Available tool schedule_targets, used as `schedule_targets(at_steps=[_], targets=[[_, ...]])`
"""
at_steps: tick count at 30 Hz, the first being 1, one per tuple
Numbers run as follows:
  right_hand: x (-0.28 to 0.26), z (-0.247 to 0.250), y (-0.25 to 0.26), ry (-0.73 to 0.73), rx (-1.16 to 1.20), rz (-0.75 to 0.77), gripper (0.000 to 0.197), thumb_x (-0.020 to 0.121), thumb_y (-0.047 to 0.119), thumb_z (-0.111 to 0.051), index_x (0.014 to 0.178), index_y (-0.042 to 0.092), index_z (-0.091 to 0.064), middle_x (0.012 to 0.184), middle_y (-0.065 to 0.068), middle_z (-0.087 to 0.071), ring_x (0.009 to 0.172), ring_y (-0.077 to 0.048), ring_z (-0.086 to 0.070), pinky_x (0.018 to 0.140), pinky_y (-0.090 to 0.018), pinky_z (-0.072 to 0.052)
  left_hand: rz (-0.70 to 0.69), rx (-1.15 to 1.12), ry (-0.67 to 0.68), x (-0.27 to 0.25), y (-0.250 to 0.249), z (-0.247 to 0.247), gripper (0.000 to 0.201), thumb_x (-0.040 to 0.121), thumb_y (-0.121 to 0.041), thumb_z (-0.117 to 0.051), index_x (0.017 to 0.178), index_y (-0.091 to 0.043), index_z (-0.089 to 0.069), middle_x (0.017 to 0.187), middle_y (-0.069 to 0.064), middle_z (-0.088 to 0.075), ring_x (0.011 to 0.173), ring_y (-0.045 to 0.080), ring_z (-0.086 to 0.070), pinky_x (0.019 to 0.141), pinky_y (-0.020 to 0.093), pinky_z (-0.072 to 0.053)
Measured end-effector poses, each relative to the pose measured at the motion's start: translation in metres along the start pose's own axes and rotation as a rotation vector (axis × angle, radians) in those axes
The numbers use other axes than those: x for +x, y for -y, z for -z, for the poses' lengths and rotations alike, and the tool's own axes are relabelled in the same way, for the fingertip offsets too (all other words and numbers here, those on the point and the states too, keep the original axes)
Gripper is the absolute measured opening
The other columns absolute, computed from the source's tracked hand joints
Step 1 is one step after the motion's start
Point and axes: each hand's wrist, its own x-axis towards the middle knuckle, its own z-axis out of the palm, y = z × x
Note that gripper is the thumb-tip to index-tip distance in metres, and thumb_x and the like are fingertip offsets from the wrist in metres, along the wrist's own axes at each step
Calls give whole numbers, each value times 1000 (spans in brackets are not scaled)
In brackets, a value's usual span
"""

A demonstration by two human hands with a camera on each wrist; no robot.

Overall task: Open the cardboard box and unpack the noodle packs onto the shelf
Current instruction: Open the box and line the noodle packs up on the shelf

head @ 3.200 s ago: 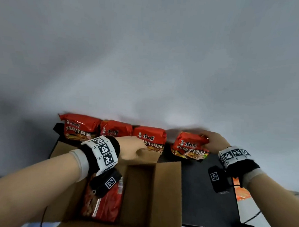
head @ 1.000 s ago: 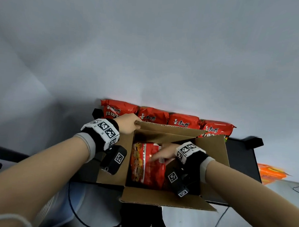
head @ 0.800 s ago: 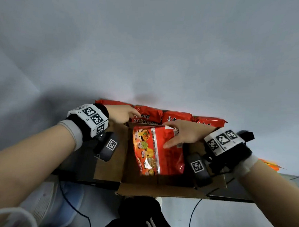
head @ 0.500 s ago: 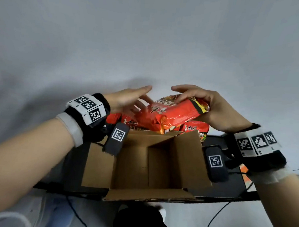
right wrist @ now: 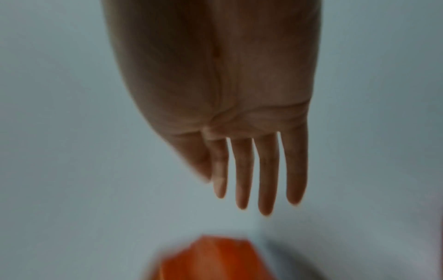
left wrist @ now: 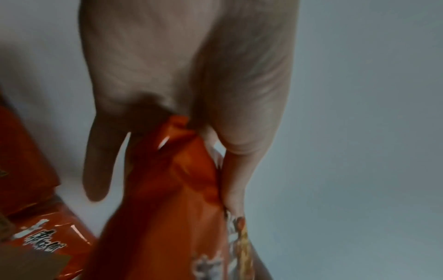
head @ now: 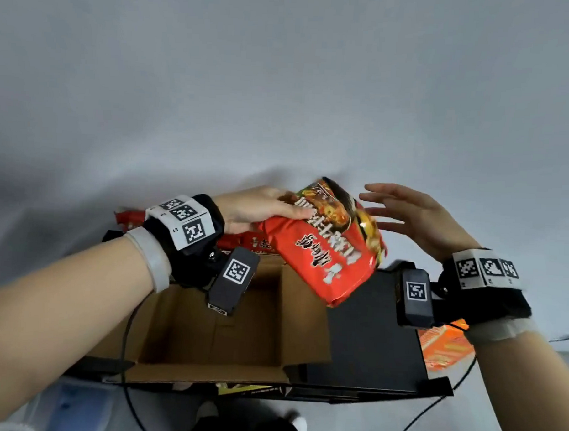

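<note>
Above the open cardboard box (head: 226, 327): left hand (head: 250, 210) pinches noodle pack (head: 327, 246); right hand (head: 416, 218) open, holding nothing. Next, prob.: set pack on shelf (head: 376, 333) w/ others.

Left hand (head: 255, 210) raised, thumb and fingers pinching the edge of a glossy red noodle pack (head: 329, 246). Right hand (head: 416, 218) held just beside it, palm inward, fingers (right wrist: 266, 174) straight and spread, touching nothing.
</note>
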Motion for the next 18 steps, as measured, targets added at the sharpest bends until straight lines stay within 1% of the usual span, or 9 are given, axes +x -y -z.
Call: schedule_targets(at_steps=[1, 3, 5, 6, 9, 11, 14, 16, 18], targets=[[-3, 8, 3, 26, -29, -12, 31, 96, 18, -46, 126, 21, -57, 122, 1, -66, 110, -20, -65, 94, -36, -52, -37, 50, -5, 4, -7, -11, 29, 85, -21, -64, 113, -19, -58, 111, 9, -69, 94, 20, -68, 84, 29, -58], [-4, 18, 9, 140, -144, -26, 44, 90, 36, -52, 132, 26, -49, 122, 7, -64, 108, -14, -64, 89, -31, -53, -101, 264, -43, 12, -21, -31, 38, 78, -30, -72, 114, -27, -60, 112, 2, -69, 97, 17, -69, 86, 31, -57], [-5, 23, 12, 263, -331, -66, 60, 78, 43, -61, 133, 30, -44, 118, 11, -61, 107, -8, -61, 85, -27, -52, -156, 454, -121, 22, -35, -52, 52, 70, -38, -78, 117, -26, -61, 116, -1, -66, 98, 13, -67, 87, 30, -56], [-4, 25, 10, 288, -393, -84, 57, 76, 40, -66, 129, 30, -47, 115, 9, -62, 104, -9, -62, 84, -27, -53, -186, 463, -176, 27, -40, -60, 53, 69, -38, -79, 117, -24, -61, 115, -1, -65, 95, 11, -66, 84, 28, -56], [-6, 43, -7, 180, -279, -59, 36, 77, 25, -71, 110, 21, -60, 103, 0, -69, 92, -16, -68, 74, -28, -57, -211, 208, -256, 44, -48, -79, 53, 73, -32, -76, 121, -21, -57, 115, 4, -66, 95, 18, -68, 85, 32, -57], [-11, 60, -28, 84, -53, -55, 48, 65, 30, -78, 108, 18, -60, 98, -1, -71, 90, -19, -70, 70, -27, -58, -124, 47, -162, 53, -47, -87, 50, 79, -29, -71, 124, -19, -51, 112, 8, -68, 96, 23, -70, 86, 38, -57], [-16, 82, -67, 9, 215, -104, 85, 45, 43, -89, 117, 10, -57, 105, -8, -70, 95, -23, -70, 77, -36, -59, -10, 125, -16, 65, -38, -97, 44, 83, -23, -68, 122, -19, -49, 111, 4, -69, 91, 16, -71, 79, 33, -59], [-18, 92, -90, 7, 291, -155, 94, 48, 41, -89, 126, 6, -51, 119, -17, -65, 106, -32, -65, 91, -47, -53, -23, 145, -73, 76, -29, -102, 57, 80, -15, -71, 131, -13, -44, 116, 4, -65, 94, 14, -69, 76, 30, -60], [-21, 101, -100, 15, 241, -202, 84, 59, 32, -86, 130, 6, -48, 127, -20, -59, 112, -34, -61, 100, -53, -46, -63, 156, -152, 87, -23, -109, 61, 78, -12, -73, 132, -10, -45, 118, 6, -62, 92, 15, -67, 68, 27, -61]])
